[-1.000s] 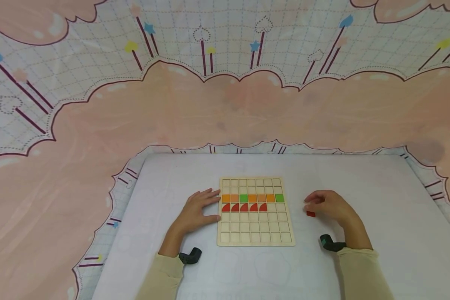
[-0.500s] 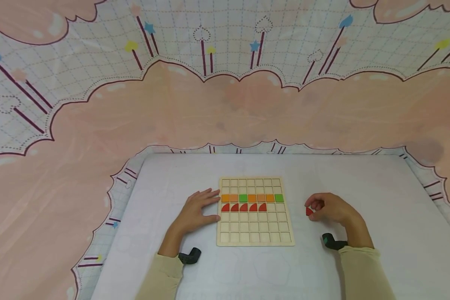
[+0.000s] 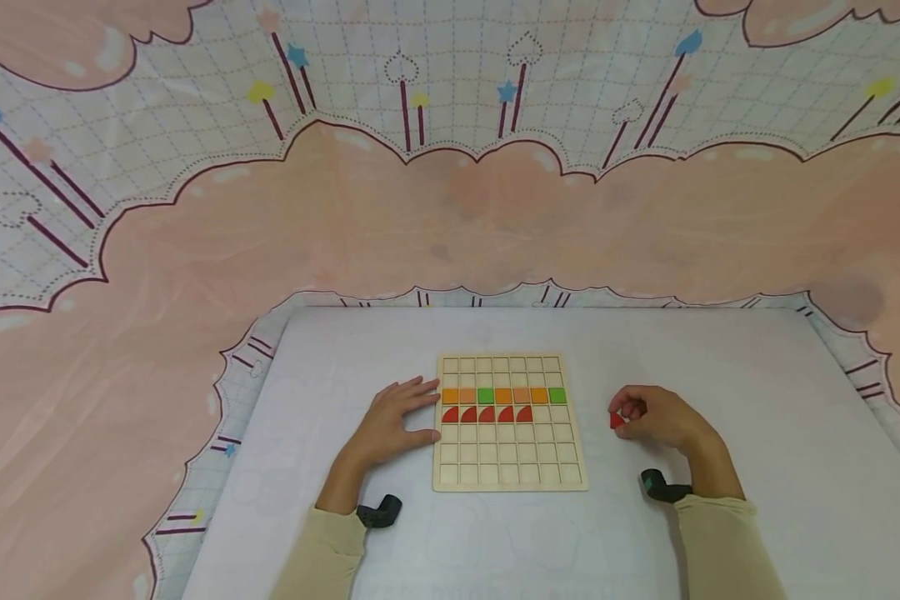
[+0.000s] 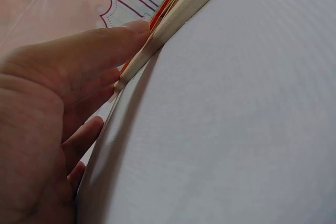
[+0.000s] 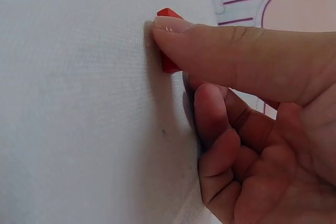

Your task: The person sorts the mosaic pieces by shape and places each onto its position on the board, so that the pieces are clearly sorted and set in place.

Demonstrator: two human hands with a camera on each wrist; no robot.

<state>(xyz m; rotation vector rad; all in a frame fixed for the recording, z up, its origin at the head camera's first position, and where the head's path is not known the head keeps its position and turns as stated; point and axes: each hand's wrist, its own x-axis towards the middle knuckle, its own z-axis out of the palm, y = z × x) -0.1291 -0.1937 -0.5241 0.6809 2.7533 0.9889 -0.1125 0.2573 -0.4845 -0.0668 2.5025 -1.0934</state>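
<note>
A wooden grid board (image 3: 510, 454) lies on the white table. One of its rows carries orange and green square tiles (image 3: 503, 396). Just below, several red quarter-circle tiles (image 3: 487, 415) fill the row from its left end. My left hand (image 3: 386, 425) rests against the board's left edge, thumb and fingers spread and fairly straight. To the right of the board, my right hand (image 3: 656, 412) pinches a red tile (image 3: 616, 421) between thumb and fingers, low over the tabletop. The right wrist view shows this red tile (image 5: 169, 65) partly covered by the thumb; its full outline is hidden.
White tabletop (image 3: 510, 550) surrounds the board. Behind and around the table hangs a pink and white patterned cloth (image 3: 450, 217). Each wrist wears a dark camera mount, the left one (image 3: 380, 512) and the right one (image 3: 663, 486).
A second ago the red tile lay flat under my right fingertips; now it is tilted up in their pinch and slightly further left. My left hand stays at the board's edge.
</note>
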